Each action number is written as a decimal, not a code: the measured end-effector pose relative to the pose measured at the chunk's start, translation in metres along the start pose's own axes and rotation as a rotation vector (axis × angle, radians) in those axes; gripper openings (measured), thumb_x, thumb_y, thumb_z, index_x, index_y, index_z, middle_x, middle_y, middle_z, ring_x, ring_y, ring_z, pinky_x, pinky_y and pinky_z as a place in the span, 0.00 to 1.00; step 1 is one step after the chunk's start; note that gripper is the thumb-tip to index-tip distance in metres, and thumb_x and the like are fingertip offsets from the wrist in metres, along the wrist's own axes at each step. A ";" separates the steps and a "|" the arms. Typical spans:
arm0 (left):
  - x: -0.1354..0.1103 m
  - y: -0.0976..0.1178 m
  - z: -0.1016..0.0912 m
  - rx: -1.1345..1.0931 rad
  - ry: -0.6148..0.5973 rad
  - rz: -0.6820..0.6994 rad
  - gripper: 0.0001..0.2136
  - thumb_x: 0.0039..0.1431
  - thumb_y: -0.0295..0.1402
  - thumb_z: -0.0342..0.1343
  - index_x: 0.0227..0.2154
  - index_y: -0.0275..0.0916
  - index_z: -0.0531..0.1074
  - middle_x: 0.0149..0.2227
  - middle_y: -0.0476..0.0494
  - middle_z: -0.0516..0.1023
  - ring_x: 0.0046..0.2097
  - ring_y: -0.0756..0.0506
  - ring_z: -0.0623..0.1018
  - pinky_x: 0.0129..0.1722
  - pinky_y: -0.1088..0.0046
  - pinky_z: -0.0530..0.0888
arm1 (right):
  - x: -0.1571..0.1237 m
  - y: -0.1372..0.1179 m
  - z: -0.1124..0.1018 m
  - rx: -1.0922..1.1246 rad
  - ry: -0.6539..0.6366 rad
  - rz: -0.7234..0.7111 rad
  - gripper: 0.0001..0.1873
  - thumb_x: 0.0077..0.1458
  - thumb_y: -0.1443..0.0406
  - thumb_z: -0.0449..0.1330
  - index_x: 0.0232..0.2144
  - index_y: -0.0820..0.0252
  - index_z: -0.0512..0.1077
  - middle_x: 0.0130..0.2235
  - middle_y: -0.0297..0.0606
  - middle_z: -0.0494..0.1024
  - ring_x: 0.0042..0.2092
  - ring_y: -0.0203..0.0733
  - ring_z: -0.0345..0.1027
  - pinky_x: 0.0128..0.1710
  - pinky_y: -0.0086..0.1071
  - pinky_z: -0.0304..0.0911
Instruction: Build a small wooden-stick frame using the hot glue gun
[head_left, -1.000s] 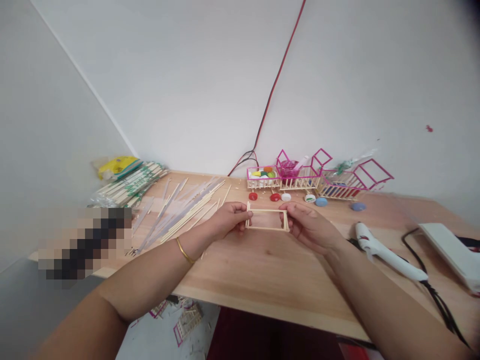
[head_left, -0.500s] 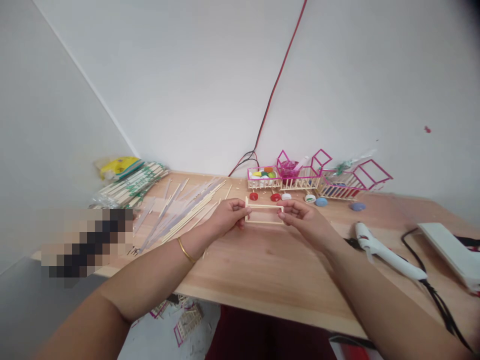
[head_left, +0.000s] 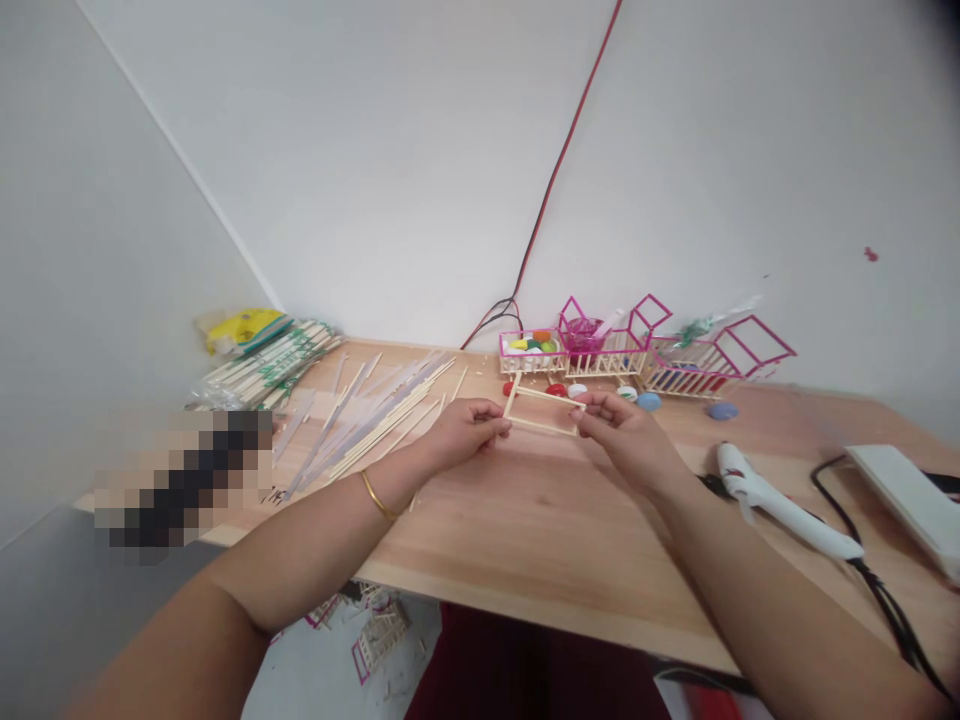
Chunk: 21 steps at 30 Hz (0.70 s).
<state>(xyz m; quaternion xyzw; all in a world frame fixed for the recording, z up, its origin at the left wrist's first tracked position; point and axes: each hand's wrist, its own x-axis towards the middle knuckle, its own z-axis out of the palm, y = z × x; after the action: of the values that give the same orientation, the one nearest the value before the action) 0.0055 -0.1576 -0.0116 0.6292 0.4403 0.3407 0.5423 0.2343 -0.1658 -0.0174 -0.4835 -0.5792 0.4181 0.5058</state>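
A small rectangular frame of pale wooden sticks [head_left: 551, 395] is held up above the table between my two hands. My left hand [head_left: 471, 432] pinches its left end near the lower corner, and one stick pokes up past the upper left corner. At the right end, my right hand [head_left: 606, 418] grips the frame between thumb and fingers. The frame tilts, its left side higher than its right. Loose wooden sticks [head_left: 401, 415] lie spread on the table left of my left hand.
Stick-built carts [head_left: 607, 360] with purple trim and bottle-cap wheels line the wall. A white glue gun [head_left: 787, 510] and a white box [head_left: 904, 500] with cables lie at right. Packaged sticks [head_left: 270, 365] sit at back left; the table's front edge [head_left: 525, 610] is near me.
The stick frame has turned from roughly level to tilted, its left end raised. My left hand's grip has shifted toward the lower left corner.
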 end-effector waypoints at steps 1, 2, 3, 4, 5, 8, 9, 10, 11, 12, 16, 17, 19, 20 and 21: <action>0.001 0.000 -0.001 0.017 0.043 0.011 0.12 0.49 0.41 0.55 0.25 0.34 0.69 0.16 0.54 0.64 0.17 0.57 0.61 0.18 0.81 0.56 | 0.001 0.001 -0.001 0.004 0.015 -0.011 0.17 0.44 0.55 0.63 0.35 0.57 0.69 0.28 0.32 0.70 0.29 0.34 0.61 0.30 0.30 0.58; 0.002 -0.001 -0.003 0.034 0.101 0.029 0.12 0.49 0.41 0.54 0.25 0.35 0.68 0.16 0.54 0.64 0.17 0.56 0.60 0.18 0.80 0.56 | 0.001 0.002 -0.002 0.008 0.037 -0.024 0.16 0.44 0.55 0.63 0.35 0.56 0.69 0.28 0.32 0.70 0.29 0.34 0.61 0.30 0.30 0.58; 0.003 -0.002 -0.006 0.049 0.171 0.054 0.12 0.50 0.41 0.54 0.24 0.35 0.67 0.17 0.53 0.65 0.17 0.56 0.61 0.18 0.80 0.57 | 0.002 0.002 -0.003 0.012 0.060 -0.036 0.16 0.44 0.55 0.63 0.35 0.56 0.69 0.28 0.32 0.69 0.29 0.34 0.61 0.30 0.30 0.58; 0.005 -0.002 -0.008 0.065 0.242 0.085 0.12 0.51 0.41 0.53 0.24 0.35 0.67 0.18 0.53 0.66 0.18 0.56 0.61 0.19 0.80 0.58 | 0.003 0.002 -0.005 0.014 0.081 -0.046 0.16 0.45 0.55 0.62 0.34 0.55 0.69 0.27 0.31 0.69 0.28 0.34 0.61 0.29 0.30 0.58; 0.006 -0.003 -0.011 0.083 0.310 0.120 0.13 0.52 0.41 0.52 0.23 0.36 0.66 0.19 0.53 0.66 0.19 0.55 0.62 0.21 0.79 0.60 | 0.003 0.002 -0.006 0.014 0.096 -0.053 0.15 0.45 0.55 0.62 0.34 0.55 0.69 0.27 0.31 0.69 0.28 0.34 0.60 0.29 0.30 0.58; 0.009 -0.005 -0.018 0.161 0.443 0.199 0.15 0.54 0.42 0.49 0.21 0.36 0.63 0.19 0.52 0.65 0.23 0.54 0.64 0.26 0.79 0.61 | 0.004 0.001 -0.009 -0.002 0.101 -0.055 0.16 0.45 0.54 0.62 0.35 0.56 0.69 0.27 0.32 0.67 0.28 0.34 0.60 0.28 0.29 0.59; 0.010 -0.005 -0.020 0.200 0.463 0.211 0.16 0.55 0.43 0.48 0.20 0.36 0.63 0.19 0.52 0.64 0.24 0.53 0.64 0.27 0.78 0.61 | 0.004 0.002 -0.010 -0.014 0.098 -0.052 0.16 0.45 0.54 0.62 0.35 0.56 0.69 0.27 0.32 0.67 0.29 0.34 0.60 0.27 0.29 0.59; 0.011 -0.006 -0.022 0.244 0.479 0.218 0.16 0.55 0.43 0.47 0.19 0.36 0.63 0.19 0.52 0.64 0.25 0.53 0.64 0.27 0.78 0.62 | 0.004 0.002 -0.011 -0.025 0.096 -0.047 0.16 0.45 0.55 0.62 0.35 0.57 0.69 0.27 0.32 0.67 0.28 0.34 0.60 0.27 0.28 0.59; 0.012 -0.008 -0.023 0.284 0.495 0.219 0.17 0.56 0.43 0.46 0.19 0.36 0.63 0.19 0.51 0.64 0.25 0.52 0.65 0.28 0.77 0.62 | 0.005 0.003 -0.012 -0.034 0.094 -0.038 0.17 0.45 0.55 0.62 0.36 0.57 0.69 0.27 0.32 0.67 0.28 0.34 0.60 0.27 0.28 0.58; 0.014 -0.009 -0.025 0.315 0.508 0.223 0.16 0.56 0.42 0.46 0.19 0.36 0.64 0.21 0.51 0.66 0.27 0.51 0.66 0.30 0.77 0.63 | 0.005 0.004 -0.013 -0.040 0.093 -0.025 0.17 0.45 0.55 0.62 0.35 0.57 0.69 0.27 0.32 0.67 0.28 0.33 0.60 0.26 0.28 0.58; 0.019 -0.017 -0.028 0.318 0.538 0.289 0.09 0.56 0.33 0.47 0.32 0.38 0.71 0.35 0.46 0.75 0.39 0.49 0.72 0.41 0.75 0.66 | 0.007 0.010 -0.016 -0.047 0.082 0.028 0.16 0.43 0.57 0.64 0.33 0.58 0.69 0.26 0.31 0.68 0.27 0.33 0.60 0.26 0.28 0.56; 0.020 -0.019 -0.029 0.312 0.528 0.300 0.09 0.55 0.32 0.47 0.34 0.38 0.71 0.38 0.45 0.75 0.41 0.49 0.72 0.43 0.74 0.66 | 0.008 0.011 -0.016 -0.052 0.084 0.031 0.16 0.43 0.56 0.64 0.33 0.58 0.69 0.26 0.32 0.68 0.27 0.33 0.61 0.26 0.28 0.56; 0.020 -0.022 -0.029 0.326 0.506 0.295 0.09 0.54 0.32 0.49 0.34 0.37 0.72 0.39 0.44 0.75 0.42 0.48 0.73 0.44 0.74 0.66 | 0.008 0.012 -0.015 -0.067 0.084 0.022 0.16 0.43 0.56 0.63 0.33 0.58 0.69 0.26 0.32 0.69 0.27 0.33 0.61 0.27 0.29 0.56; 0.020 -0.023 -0.029 0.350 0.499 0.284 0.09 0.54 0.32 0.49 0.33 0.37 0.72 0.38 0.44 0.76 0.41 0.48 0.73 0.43 0.73 0.66 | 0.008 0.011 -0.015 -0.073 0.084 0.010 0.16 0.43 0.56 0.63 0.33 0.58 0.69 0.27 0.32 0.69 0.27 0.33 0.61 0.27 0.29 0.56; 0.021 -0.023 -0.029 0.387 0.493 0.273 0.09 0.54 0.33 0.49 0.33 0.37 0.73 0.37 0.44 0.76 0.40 0.48 0.73 0.42 0.73 0.67 | 0.007 0.010 -0.015 -0.076 0.085 -0.002 0.15 0.44 0.56 0.63 0.33 0.58 0.69 0.27 0.32 0.69 0.28 0.33 0.61 0.28 0.29 0.56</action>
<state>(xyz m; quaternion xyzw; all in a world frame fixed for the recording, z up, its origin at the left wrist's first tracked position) -0.0171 -0.1269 -0.0301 0.6723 0.5265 0.4619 0.2396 0.2503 -0.1568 -0.0239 -0.5190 -0.5734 0.3743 0.5117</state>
